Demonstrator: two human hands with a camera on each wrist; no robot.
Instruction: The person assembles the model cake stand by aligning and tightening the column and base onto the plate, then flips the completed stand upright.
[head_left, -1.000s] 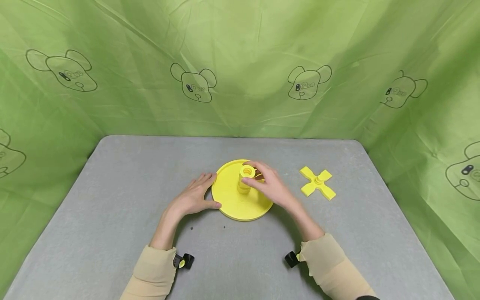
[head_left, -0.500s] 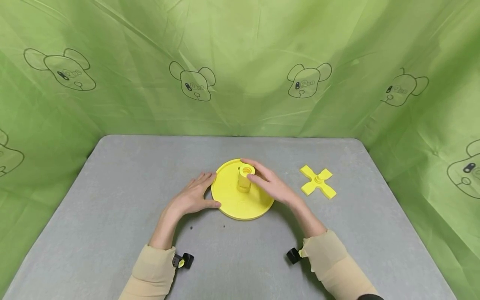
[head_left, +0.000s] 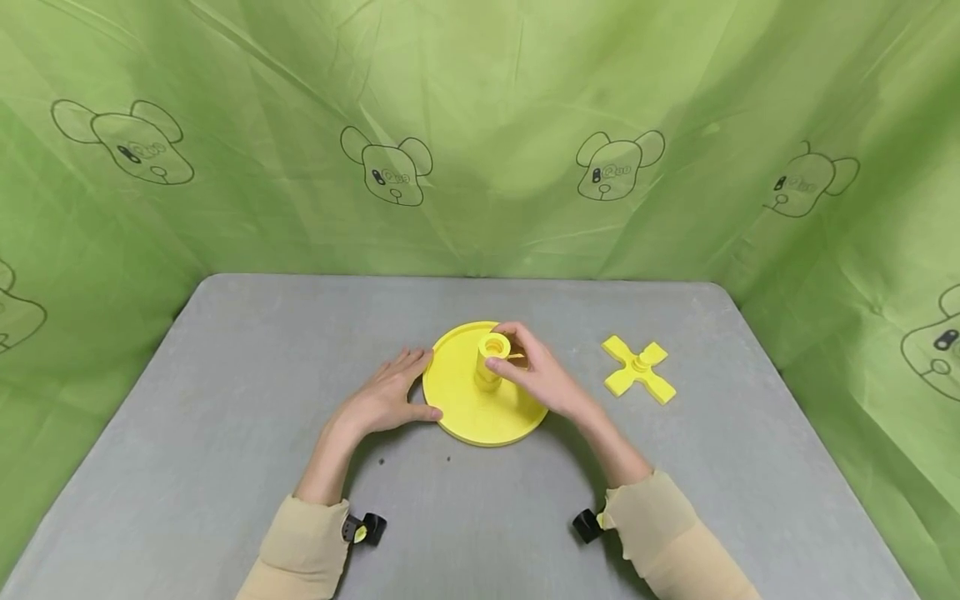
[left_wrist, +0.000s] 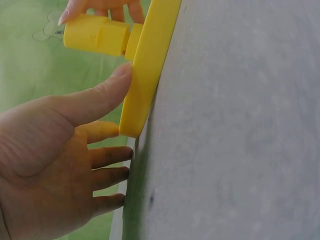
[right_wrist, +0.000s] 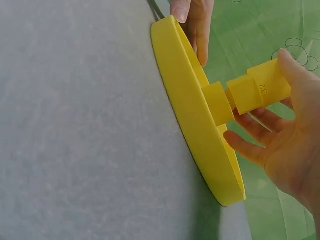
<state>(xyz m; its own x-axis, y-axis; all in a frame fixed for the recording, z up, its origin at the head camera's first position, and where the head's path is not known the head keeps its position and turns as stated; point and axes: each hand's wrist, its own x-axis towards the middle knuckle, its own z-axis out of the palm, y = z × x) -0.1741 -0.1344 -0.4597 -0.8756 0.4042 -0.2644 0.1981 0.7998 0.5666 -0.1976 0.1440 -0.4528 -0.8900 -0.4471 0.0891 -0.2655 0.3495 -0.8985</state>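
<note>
Left hand (head_left: pixel 384 400) touched the disc (head_left: pixel 457 404) on the counter (head_left: pixel 225 450), fingers spread; right hand (head_left: pixel 546 382) pinched the column (right_wrist: pixel 256 89) at disc centre. Risk: disc could spin if light rim contact slipped.

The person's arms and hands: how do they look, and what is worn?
The left sleeve and right sleeve are beige, each with a black block near its end, showing a yellow-green bit. The left hand and right hand are bare: no gloves, no rings visible.
</note>
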